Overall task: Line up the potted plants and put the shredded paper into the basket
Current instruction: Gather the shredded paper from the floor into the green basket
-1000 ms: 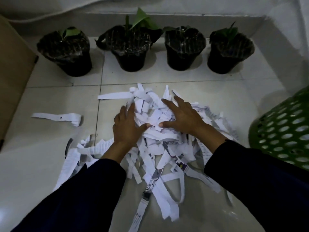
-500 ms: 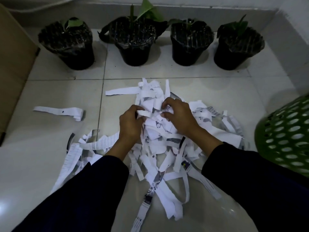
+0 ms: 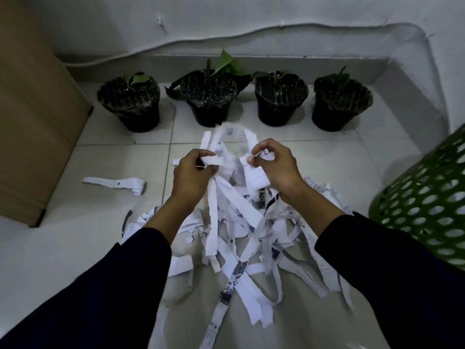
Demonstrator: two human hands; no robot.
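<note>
**Both hands hold a bunch of paper strips above the pile**

The left hand (image 3: 193,176) and the right hand (image 3: 273,170) each have fingers curled round a bunch of shredded paper (image 3: 234,212), held up off the floor with long strips trailing down into the loose pile below. One stray strip (image 3: 114,183) lies apart to the left. The green basket (image 3: 427,205) stands at the right edge, near the right forearm, only partly in view. Four potted plants (image 3: 280,98) sit in a row along the back wall, the leftmost a little apart from the others. A brown cardboard box (image 3: 32,122) closes the left side. Bare tile shows between box and pile. The floor (image 3: 105,157) is pale glossy tile; a cable (image 3: 226,37) runs along the white wall.
</note>
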